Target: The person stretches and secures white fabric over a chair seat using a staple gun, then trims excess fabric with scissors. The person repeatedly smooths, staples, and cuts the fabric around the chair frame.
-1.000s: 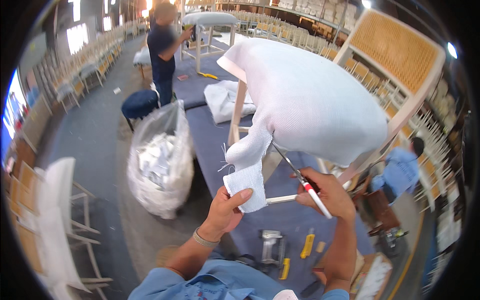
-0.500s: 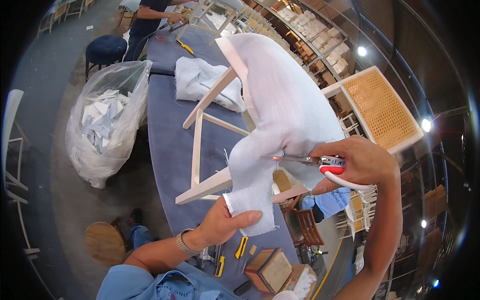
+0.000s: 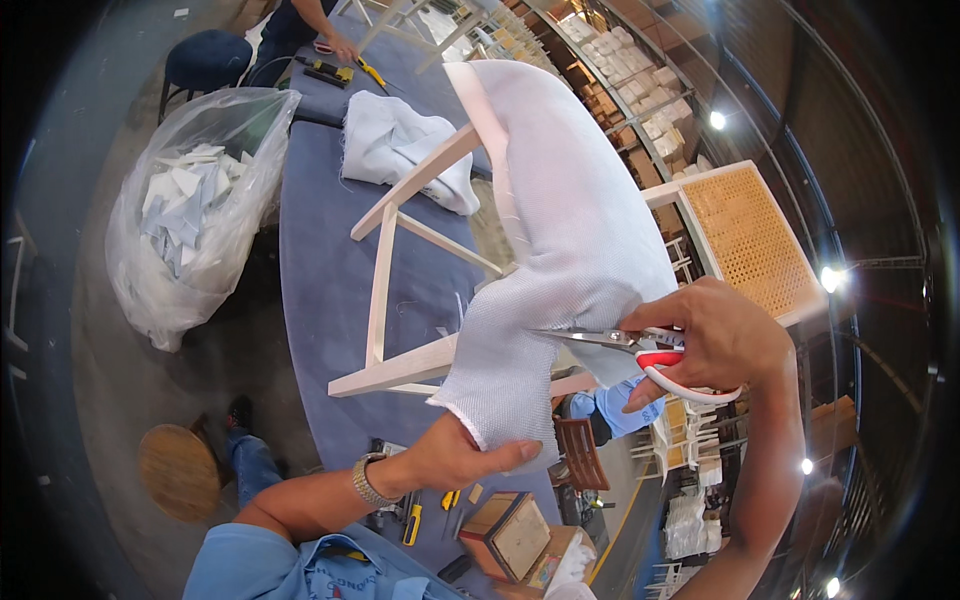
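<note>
Pale blue-grey woven fabric (image 3: 510,365) covers a light wooden chair frame (image 3: 395,375), which lies tipped on the table. My left hand (image 3: 468,455) pinches the loose lower flap, thumb on top and fingers beneath. In my right hand (image 3: 728,335) are scissors (image 3: 612,338) with red and white handles. Their blades point left across the fabric, at the place where the flap meets the covered part. Part of the scissors' handles is hidden by my fingers.
Bunched fabric (image 3: 405,150) lies on the blue table (image 3: 310,300). Left of it hangs a clear bag of scraps (image 3: 185,225). A yellow-handled tool (image 3: 412,524) and wooden box (image 3: 505,538) sit near me. A cane-panelled chair (image 3: 745,240) stands right. A co-worker's hand (image 3: 343,48) is at the far end.
The scissors' blades have shifted slightly down along the fabric. My left hand has moved a little, and the flap now spreads wider. The co-worker's hand has come lower over the table.
</note>
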`<state>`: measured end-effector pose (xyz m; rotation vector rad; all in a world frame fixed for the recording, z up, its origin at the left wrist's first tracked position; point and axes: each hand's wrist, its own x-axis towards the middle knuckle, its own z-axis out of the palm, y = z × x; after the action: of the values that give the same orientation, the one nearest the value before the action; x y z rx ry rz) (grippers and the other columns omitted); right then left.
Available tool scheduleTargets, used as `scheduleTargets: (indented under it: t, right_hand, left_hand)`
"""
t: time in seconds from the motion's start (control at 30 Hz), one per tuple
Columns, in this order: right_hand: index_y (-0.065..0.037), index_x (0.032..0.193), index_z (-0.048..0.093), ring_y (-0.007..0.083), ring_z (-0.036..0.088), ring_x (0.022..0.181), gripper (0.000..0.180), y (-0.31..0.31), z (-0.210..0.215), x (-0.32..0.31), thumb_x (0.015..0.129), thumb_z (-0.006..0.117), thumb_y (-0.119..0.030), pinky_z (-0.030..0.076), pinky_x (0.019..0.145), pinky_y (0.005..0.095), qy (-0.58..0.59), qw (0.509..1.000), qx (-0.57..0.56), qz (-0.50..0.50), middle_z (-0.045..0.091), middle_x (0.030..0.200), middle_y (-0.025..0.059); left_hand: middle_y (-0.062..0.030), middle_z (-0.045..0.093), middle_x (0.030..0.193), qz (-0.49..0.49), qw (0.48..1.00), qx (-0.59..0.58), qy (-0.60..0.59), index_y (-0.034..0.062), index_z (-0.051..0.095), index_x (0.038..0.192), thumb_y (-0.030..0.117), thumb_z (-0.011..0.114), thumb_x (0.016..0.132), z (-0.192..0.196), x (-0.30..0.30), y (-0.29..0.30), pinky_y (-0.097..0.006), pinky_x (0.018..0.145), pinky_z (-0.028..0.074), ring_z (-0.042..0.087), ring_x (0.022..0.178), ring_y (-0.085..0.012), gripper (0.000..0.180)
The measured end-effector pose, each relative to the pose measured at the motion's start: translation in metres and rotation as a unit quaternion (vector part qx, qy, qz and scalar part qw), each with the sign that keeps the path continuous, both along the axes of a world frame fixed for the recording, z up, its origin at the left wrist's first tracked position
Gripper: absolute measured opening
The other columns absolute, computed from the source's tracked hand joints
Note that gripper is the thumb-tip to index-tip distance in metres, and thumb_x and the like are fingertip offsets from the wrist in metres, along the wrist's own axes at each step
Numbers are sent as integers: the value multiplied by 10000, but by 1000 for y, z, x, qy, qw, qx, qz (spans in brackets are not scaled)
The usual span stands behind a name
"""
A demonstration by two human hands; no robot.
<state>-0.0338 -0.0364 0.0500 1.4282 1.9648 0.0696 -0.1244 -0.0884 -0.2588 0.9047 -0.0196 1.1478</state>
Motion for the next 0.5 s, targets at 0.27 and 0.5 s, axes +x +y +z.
scheduleTargets:
  t: [0.27,0.5]
  right_hand:
    - [-72,1121,710,312,649,742,860,-13,-21,-16,605,794,-755,485,692,395,-41,999,-17,11,670,798,176]
    - [-62,987,714,371,687,762,752,-18,-33,-10,662,766,-739,517,703,455,7,999,-24,44,679,754,182]
  left_hand:
    - [-89,680,1044,91,992,87,32,5,647,1147,163,740,895,6,11,-6,-348,811,522,654,951,-174,312]
    - [-79,697,984,326,857,361,169,39,682,1087,250,699,922,-13,37,-8,-385,747,535,683,894,-203,269]
